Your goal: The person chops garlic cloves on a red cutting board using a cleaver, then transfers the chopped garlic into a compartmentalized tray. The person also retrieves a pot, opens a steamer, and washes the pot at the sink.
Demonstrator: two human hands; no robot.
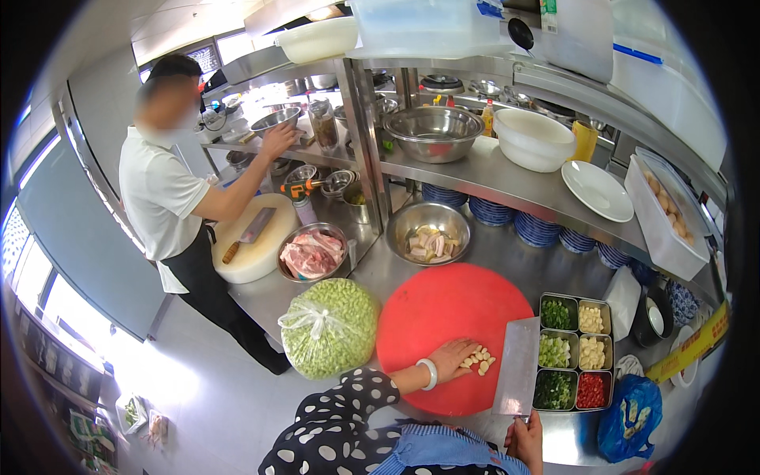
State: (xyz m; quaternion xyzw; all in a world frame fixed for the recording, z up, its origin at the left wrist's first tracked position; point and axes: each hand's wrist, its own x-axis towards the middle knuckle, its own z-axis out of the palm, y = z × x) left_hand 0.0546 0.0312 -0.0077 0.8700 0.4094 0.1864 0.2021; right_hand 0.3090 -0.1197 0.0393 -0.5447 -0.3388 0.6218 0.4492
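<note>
My left hand [454,358], with a pale bangle at the wrist, lies flat on a round red cutting board [442,303]. Its fingertips reach the edge of a small pile of peeled garlic cloves [480,360]. The handle of a wide cleaver [515,371] is in my right hand [526,442], below the board's right side. The blade's broad face is up, between the garlic and a metal tray of small square containers [576,295]. Those containers hold chopped greens [555,313], diced pale pieces [591,319] and chopped red pepper [591,390].
A bag of green beans or peas [329,329] touches the board's left side. Behind stand steel bowls of raw meat [313,254] and sliced pale pieces [430,242]. A blue plastic bag [630,415] lies at right. At left, a co-worker [172,190] reaches toward a shelf bowl.
</note>
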